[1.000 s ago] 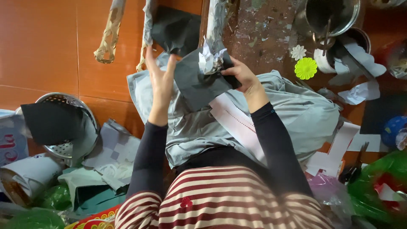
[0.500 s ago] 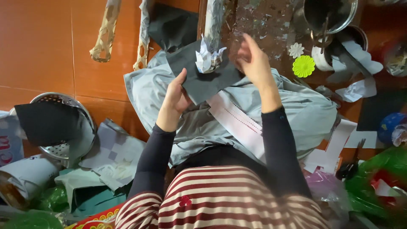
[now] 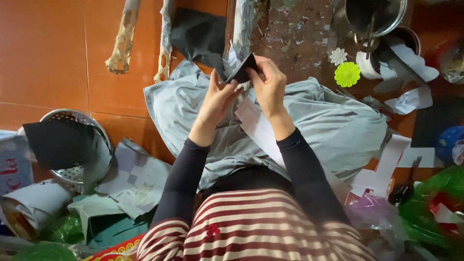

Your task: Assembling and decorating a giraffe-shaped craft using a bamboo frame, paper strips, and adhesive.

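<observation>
Both my hands meet over my lap on a folded piece of black paper (image 3: 243, 69) with a white cut-paper piece tucked in it. My left hand (image 3: 218, 95) pinches its lower left edge. My right hand (image 3: 268, 82) grips its right side from above. Beneath them lies a grey cloth (image 3: 333, 121) across my knees, with a white paper strip (image 3: 258, 128) on it. A larger black sheet (image 3: 198, 34) lies on the floor just beyond my hands.
A metal colander (image 3: 72, 121) holding black paper sits at left among paper scraps (image 3: 137, 181). A green paper flower (image 3: 347, 74) and a white paper flower (image 3: 338, 56) lie at right near a metal pot (image 3: 374, 17). Green plastic bags (image 3: 435, 208) fill the lower right.
The black paper was spread open between my hands a second ago. Now it is folded small around the white piece, and both hands have closed together on it.
</observation>
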